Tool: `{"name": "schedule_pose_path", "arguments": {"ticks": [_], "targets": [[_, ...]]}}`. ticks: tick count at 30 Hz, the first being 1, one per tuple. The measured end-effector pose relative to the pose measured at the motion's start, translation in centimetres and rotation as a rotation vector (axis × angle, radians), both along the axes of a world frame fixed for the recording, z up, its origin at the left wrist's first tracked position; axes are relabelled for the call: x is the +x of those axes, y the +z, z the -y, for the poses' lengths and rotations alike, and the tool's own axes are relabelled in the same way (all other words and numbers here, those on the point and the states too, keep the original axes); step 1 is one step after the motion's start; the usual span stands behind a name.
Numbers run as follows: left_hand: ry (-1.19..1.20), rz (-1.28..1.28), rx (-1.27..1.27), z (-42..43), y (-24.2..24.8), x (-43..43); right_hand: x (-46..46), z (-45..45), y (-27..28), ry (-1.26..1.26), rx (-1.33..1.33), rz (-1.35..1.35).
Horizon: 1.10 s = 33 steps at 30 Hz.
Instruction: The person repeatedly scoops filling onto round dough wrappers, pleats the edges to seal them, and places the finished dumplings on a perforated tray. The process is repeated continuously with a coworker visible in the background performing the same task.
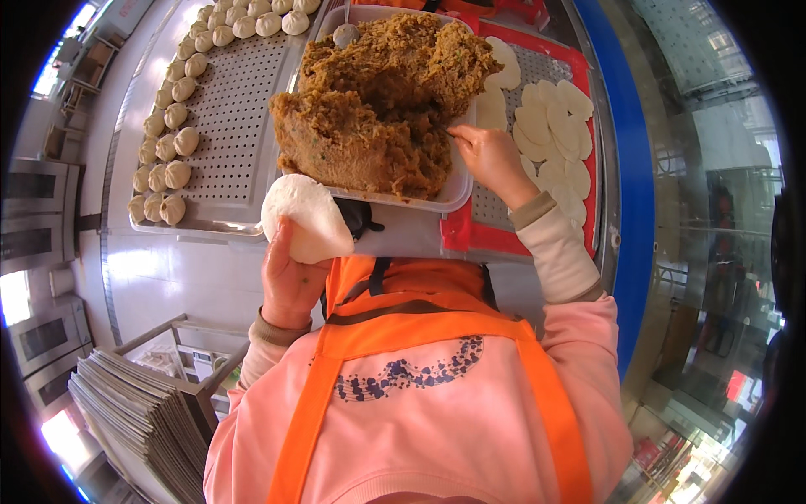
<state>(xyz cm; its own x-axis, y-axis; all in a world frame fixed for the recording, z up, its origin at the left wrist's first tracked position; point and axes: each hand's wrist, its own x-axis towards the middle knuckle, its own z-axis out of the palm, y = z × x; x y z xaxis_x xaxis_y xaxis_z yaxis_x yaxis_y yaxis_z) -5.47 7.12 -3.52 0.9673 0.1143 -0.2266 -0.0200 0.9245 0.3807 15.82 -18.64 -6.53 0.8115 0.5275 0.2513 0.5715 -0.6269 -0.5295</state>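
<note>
A round, flat dough wrapper (pixel 306 217) rests on my left hand (pixel 291 277), with the thumb pressed on its face. It is held just in front of the near left corner of a plastic tub (pixel 463 192). A large mound of brown minced filling (pixel 340 132) is heaped in that tub, with a deep hollow in its middle. At the tub's right side, my right hand (pixel 491 154) pinches a thin utensil (pixel 449 133); its working end is hidden in the filling. A metal spoon (pixel 346 36) stands at the far left of the mound.
Left of the tub lies a perforated metal tray (pixel 230 135) bearing rows of pleated buns (pixel 177 174). Loose dough wrappers (pixel 557 126) overlap on a red-edged perforated tray (pixel 504 239) at right. Stacked metal trays (pixel 135 409) stand at lower left. A blue edge (pixel 630 157) borders the table.
</note>
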Motion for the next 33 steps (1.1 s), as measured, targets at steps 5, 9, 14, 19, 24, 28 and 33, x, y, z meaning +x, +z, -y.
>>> {"name": "schedule_pose_path", "arguments": {"ticks": [5,9,14,19,24,28,33], "targets": [[-0.012,-0.040,0.014,0.5,0.6,0.4,-1.8,1.0,-0.8,0.038,0.253,-0.352],[-0.032,-0.030,0.001,0.9,0.6,0.9,-2.9,1.3,-0.3,-0.001,0.416,-0.684],[-0.037,-0.056,0.009,1.3,0.8,1.7,-4.1,3.5,0.9,-0.147,0.623,-1.157],[-0.085,-0.090,0.094,2.5,2.0,3.0,-5.4,4.8,1.4,-0.212,0.798,-1.349],[-0.154,-0.109,0.288,4.3,4.0,4.9,-6.0,4.8,4.0,-0.197,0.963,-1.194],[-0.149,-0.018,0.222,6.8,4.9,8.0,-8.0,3.5,7.4,-0.225,0.887,-0.849],[0.015,0.135,0.234,10.3,4.8,11.9,-10.9,0.4,7.8,-0.124,0.287,0.130]]}}
